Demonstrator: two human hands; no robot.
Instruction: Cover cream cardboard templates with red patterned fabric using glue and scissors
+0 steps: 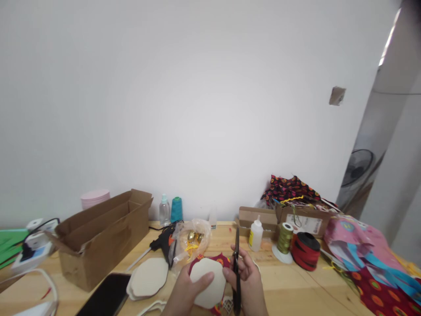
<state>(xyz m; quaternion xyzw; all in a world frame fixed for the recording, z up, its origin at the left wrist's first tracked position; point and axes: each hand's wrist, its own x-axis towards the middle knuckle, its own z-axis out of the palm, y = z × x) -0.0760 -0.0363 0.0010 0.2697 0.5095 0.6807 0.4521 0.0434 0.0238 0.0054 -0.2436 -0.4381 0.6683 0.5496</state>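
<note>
My left hand (pixel 186 287) is closed on a cream scalloped card (pixel 213 293), its thumb lying across the face. Behind the card, red patterned fabric (pixel 219 258) sticks out along the upper edge and a little below. Upright in my right hand (pixel 250 281) is a pair of black scissors (pixel 236 276), seen edge-on beside the card. Right-hand fingertips come close to the card's right edge; whether they touch the fabric I cannot tell. Similar cream cards (pixel 149 276) lie stacked to the left, near a black glue gun (pixel 161 240).
At left are a long cardboard box (pixel 105 241) and a black phone (pixel 104 296). A plastic bag (pixel 200 230) holds gold bells. To the right stand a glue bottle (pixel 255 236), green thread (pixel 285 239) and a red spool (pixel 306 252). Fabrics (pixel 378 272) cover the far right.
</note>
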